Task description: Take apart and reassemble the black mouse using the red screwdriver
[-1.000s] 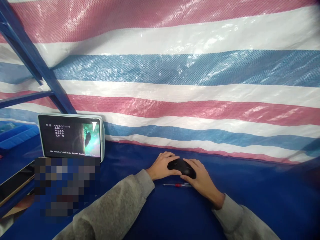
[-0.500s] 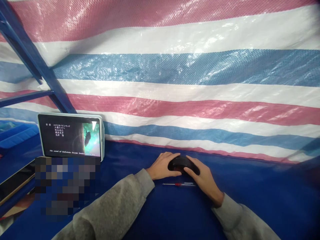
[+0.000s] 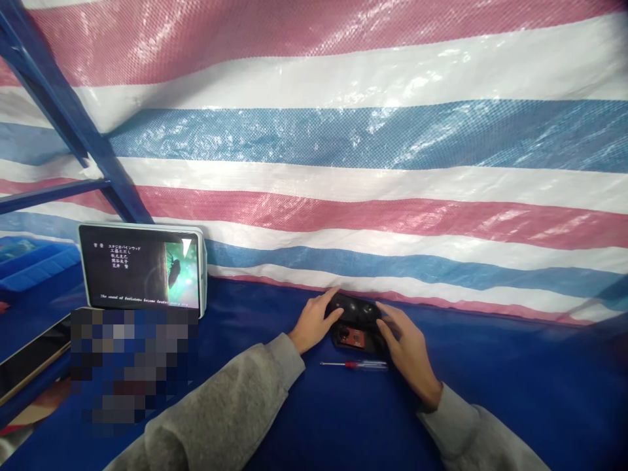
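Observation:
A black computer mouse lies opened in front of me. Its top shell [image 3: 360,309] is raised and tilted back, held at the left end by my left hand [image 3: 314,325] and at the right end by my right hand [image 3: 406,343]. Thumb and fingers of each hand close on the shell. Below it, the mouse base [image 3: 375,340] rests on the table with a red circuit board [image 3: 355,337] exposed. Just in front lies a small screwdriver [image 3: 363,365] with a red and clear handle, its tip towards the left.
A tablet [image 3: 142,268] playing a video stands at the left on the blue table [image 3: 490,379]. Near it are a phone [image 3: 34,353], a blurred-out patch and a blue tray [image 3: 39,268]. Striped plastic sheeting [image 3: 392,137] hangs behind, beside a blue metal frame [image 3: 73,118].
The mouse was closed between my hands. Now its top shell is lifted away from the base, and the red circuit board shows.

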A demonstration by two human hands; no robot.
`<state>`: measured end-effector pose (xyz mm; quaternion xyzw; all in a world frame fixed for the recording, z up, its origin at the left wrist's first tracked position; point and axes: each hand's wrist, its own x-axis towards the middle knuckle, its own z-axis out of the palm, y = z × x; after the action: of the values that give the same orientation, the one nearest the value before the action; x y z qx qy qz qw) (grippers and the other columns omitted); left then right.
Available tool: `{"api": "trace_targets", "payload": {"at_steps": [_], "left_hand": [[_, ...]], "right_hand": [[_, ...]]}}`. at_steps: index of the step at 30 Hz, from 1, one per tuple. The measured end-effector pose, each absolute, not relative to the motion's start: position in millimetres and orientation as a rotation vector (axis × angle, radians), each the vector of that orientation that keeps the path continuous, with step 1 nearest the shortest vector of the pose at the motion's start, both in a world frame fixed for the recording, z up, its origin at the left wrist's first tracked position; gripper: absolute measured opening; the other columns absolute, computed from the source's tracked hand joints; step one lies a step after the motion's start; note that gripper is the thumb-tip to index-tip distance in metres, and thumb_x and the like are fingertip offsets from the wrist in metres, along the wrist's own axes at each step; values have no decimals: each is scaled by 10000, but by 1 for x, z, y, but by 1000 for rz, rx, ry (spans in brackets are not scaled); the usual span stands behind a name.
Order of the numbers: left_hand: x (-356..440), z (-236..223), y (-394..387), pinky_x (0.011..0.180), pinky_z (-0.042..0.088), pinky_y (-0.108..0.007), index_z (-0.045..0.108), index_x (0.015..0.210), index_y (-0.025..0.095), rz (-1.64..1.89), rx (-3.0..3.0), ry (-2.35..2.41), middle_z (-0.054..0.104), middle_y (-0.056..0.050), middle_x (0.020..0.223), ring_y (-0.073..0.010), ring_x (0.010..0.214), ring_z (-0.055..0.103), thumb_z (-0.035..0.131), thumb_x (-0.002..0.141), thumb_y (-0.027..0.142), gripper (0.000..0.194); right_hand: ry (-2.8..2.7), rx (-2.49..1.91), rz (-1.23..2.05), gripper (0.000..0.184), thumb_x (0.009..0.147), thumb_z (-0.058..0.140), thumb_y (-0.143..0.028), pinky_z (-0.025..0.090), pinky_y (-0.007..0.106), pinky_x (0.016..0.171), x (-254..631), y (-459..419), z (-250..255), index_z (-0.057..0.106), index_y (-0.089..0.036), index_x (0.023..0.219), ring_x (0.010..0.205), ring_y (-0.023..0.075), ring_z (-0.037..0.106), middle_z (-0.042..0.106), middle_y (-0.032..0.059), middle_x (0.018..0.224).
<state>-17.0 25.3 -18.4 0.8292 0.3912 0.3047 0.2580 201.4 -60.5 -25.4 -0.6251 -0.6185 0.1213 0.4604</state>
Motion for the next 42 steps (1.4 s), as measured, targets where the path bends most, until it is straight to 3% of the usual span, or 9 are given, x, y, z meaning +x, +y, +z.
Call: {"api": "trace_targets", "payload": {"at_steps": [6,10,15,21,28,35,42], "left_hand": [[-16,-17,24,1084,398,-442,445,1426,246,786,2318,1032,580,-75,1331,-245,1253,511,550,955,343,492],[-17,-11,20,1113,363,-445,429,1420,271,835,2324,1004,448,-77,1460,-255,1349,417,627,898,394,572],[-17,-6,12,1117,333,-446,628,1057,222,945,2532,831,491,-92,1385,-288,1353,394,728,781,325,312],[-17,-6,10,1118,313,-455,651,858,199,904,2672,723,549,-92,1298,-307,1355,384,760,746,344,213],[-18,-6,10,1085,347,-446,673,880,197,932,2683,666,606,-85,1231,-296,1320,436,715,827,388,203],[-16,-5,10,978,442,-371,639,1104,199,1066,2657,684,670,-71,1132,-212,1118,603,549,966,426,280],[-10,-2,3,897,495,-349,625,1125,170,1303,2623,641,701,-77,1065,-197,1011,654,515,990,398,287]], "right_hand": [[-1578,-1569,219,327,931,486,-401,539,413,914,200,-61,-22,697,-234,1117,1097,240,619,622,100,1232],[-1547,-1592,210,313,909,510,-413,560,406,837,200,-61,-22,697,-236,1087,978,229,649,624,97,1219],[-1544,-1604,190,294,906,508,-393,543,403,856,200,-61,-23,682,-224,1073,987,227,640,624,95,1193],[-1557,-1607,143,298,916,497,-382,503,431,935,199,-62,-25,663,-225,1108,1078,240,599,597,95,1211],[-1602,-1601,114,272,933,475,-376,454,471,1011,200,-61,-25,680,-222,1025,1134,253,569,581,102,1208],[-1719,-1434,58,454,927,528,-373,431,472,1051,182,-74,-14,495,-225,1356,1242,263,502,539,123,1321],[-1726,-1414,27,437,905,586,-389,476,438,987,178,-74,-18,553,-234,1313,1160,259,571,622,100,1240]]}}
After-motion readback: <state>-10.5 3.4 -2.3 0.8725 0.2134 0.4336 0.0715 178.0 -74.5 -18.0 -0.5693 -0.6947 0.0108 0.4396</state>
